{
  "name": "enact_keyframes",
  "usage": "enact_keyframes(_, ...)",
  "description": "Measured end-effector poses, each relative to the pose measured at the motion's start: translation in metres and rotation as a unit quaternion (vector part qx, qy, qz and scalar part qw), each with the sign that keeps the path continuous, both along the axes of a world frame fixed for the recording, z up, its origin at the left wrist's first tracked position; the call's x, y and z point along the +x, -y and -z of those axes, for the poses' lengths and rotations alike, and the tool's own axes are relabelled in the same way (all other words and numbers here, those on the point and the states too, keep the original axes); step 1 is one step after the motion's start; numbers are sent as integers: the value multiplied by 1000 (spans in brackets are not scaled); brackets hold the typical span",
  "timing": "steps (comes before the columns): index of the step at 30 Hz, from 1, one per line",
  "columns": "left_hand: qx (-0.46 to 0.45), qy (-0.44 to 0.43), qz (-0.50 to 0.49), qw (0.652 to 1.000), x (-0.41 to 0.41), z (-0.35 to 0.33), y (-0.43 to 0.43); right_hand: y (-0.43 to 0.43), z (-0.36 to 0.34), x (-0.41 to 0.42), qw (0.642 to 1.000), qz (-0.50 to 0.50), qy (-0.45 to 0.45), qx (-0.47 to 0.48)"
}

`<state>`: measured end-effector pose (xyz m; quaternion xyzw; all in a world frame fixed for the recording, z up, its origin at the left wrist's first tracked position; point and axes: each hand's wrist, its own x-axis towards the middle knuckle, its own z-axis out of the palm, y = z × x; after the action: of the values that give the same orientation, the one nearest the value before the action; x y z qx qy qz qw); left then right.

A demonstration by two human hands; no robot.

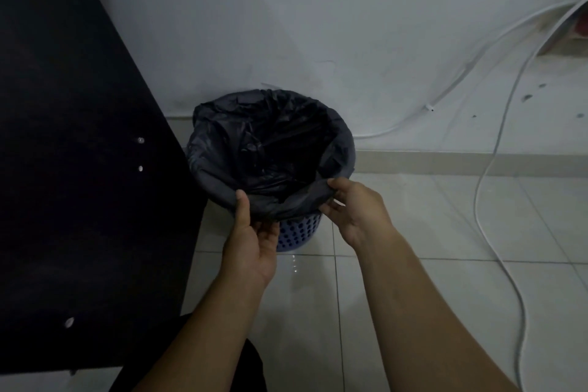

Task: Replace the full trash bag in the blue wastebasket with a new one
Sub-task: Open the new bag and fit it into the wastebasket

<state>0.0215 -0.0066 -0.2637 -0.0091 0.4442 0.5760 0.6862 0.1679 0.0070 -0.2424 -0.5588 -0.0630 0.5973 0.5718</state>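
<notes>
A blue perforated wastebasket [299,232] stands on the tiled floor against the white wall. A black trash bag [270,143] lines it, its edge folded over the rim most of the way round. My left hand [251,232] pinches the bag's edge at the near left of the rim, thumb on top. My right hand [353,210] pinches the same edge at the near right of the rim. Between my hands the bag edge hangs loose over the basket's front. The inside of the bag is too dark to see.
A dark cabinet side [79,169] with metal screws stands close on the left, touching the basket's flank. White cables [486,175] trail down the wall and across the floor at right. A small wet patch [294,262] lies on the tiles before the basket.
</notes>
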Motion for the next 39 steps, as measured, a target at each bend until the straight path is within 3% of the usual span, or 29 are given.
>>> enact_keyframes(10,-38,41,111,992,18,-5,14,0,-3,8,997,-41,-11,-67)
enact_keyframes(19,-1,83,34,996,33,-5,11,-1,-3,8,999,-25,-37,-12)
enact_keyframes(27,19,39,-33,999,24,-1,0,7,5,-8,988,-107,-106,-27)
enact_keyframes(30,12,-5,-11,1000,21,0,0,7,9,-11,985,-110,-126,-48)
enact_keyframes(34,-16,8,81,997,23,0,4,6,13,-6,984,-147,-52,-89)
enact_keyframes(39,16,3,52,999,24,1,1,7,8,4,988,-125,64,-65)
